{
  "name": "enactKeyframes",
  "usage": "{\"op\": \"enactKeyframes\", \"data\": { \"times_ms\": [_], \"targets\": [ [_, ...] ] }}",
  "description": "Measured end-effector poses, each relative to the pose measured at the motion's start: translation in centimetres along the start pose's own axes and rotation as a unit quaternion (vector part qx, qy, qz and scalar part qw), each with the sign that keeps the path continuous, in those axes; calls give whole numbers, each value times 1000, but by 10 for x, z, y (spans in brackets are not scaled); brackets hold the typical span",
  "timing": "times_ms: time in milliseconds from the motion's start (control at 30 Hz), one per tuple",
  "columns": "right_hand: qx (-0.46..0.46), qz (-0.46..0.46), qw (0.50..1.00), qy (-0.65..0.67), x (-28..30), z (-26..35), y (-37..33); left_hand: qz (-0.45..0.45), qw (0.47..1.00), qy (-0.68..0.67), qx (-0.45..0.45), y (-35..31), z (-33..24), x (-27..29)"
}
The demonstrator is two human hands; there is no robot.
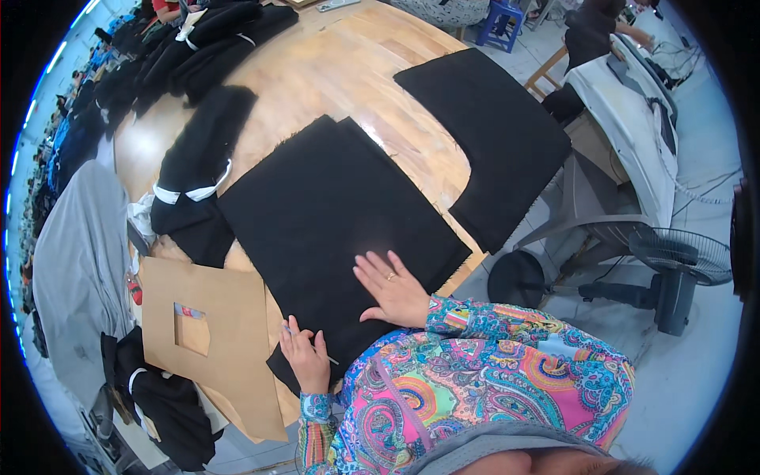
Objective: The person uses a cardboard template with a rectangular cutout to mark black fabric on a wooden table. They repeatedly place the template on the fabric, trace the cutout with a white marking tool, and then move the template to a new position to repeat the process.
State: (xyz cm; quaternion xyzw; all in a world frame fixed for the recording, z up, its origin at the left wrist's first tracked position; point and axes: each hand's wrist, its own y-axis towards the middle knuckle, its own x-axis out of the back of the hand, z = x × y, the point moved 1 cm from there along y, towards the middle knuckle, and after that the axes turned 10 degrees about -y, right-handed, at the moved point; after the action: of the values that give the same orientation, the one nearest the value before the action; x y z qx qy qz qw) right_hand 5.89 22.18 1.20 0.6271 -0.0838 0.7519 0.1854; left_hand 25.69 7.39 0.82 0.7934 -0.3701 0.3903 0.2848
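A black cut fabric panel with frayed edges lies flat on the wooden table in front of me. My right hand rests palm down on its near part, fingers spread and holding nothing. At the panel's near left edge is my left hand, its fingers partly curled around a thin, pale, pen-like stick; most of the stick is hidden by the hand. Just left of that hand, a brown cardboard pattern with a rectangular cut-out lies partly beside the black fabric.
A second black fabric piece with a curved edge lies at the right of the table. Black bundles tied with white strips sit to the left, near a grey cloth. A fan stands at the right.
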Motion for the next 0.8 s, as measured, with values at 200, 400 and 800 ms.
{"op": "enactKeyframes", "data": {
  "times_ms": [200,400,800],
  "targets": [
    [-54,-25,997,-45,9,-39,-8,-14,1000,-5,13,2,-12,0],
    [-74,-26,995,-59,11,-54,-8,13,1000,13,-8,9,-22,-8],
    [-23,-75,997,18,31,-40,2,45,996,-65,30,12,-35,2]
  ]
}}
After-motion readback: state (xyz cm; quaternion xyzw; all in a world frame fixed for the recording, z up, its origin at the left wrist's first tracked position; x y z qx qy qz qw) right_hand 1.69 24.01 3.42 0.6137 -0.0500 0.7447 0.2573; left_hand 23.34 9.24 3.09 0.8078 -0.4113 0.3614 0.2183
